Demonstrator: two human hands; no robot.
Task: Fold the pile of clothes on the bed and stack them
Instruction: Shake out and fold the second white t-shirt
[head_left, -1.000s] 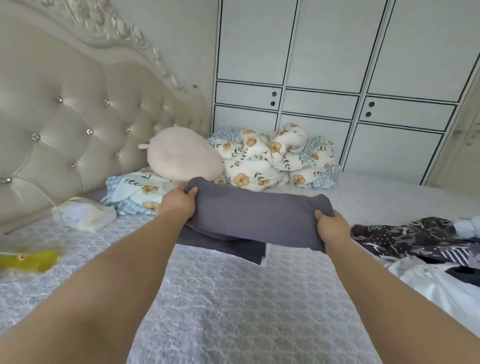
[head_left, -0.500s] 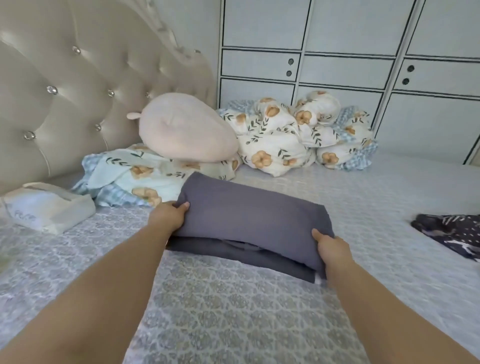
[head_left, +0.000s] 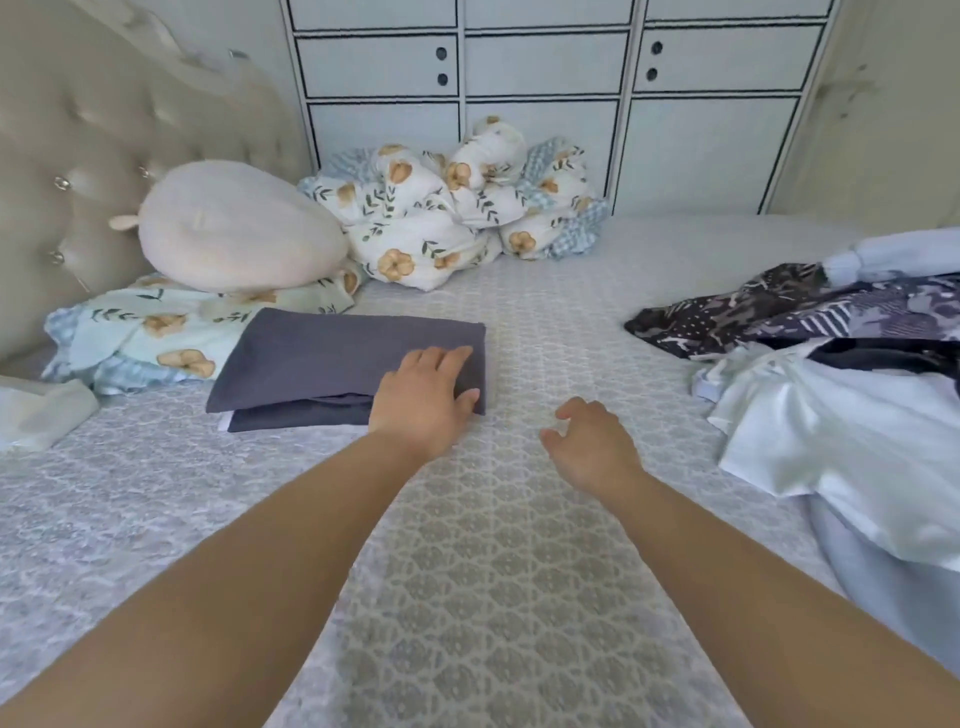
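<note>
The folded grey garment (head_left: 332, 358) lies flat on the bed (head_left: 493, 571), a soft matte rectangle with darker layers showing along its near edge, just beside the floral pillow (head_left: 150, 332). The left hand (head_left: 423, 400) rests on its right end, fingers straight and laid flat against the cloth. The right hand (head_left: 589, 447) hangs just above the bedspread, apart from the garment, fingers loosely curled and holding nothing. The bedspread is quilted in a pale lattice pattern — slightly shiny. To the right sits the unfolded pile (head_left: 831, 374): a dark patterned fabric crumpled over a smooth, satiny white piece. A rounded cream plush cushion (head_left: 234, 228) leans by the tufted headboard (head_left: 78, 156), beside a bunched floral quilt (head_left: 457, 208).
</note>
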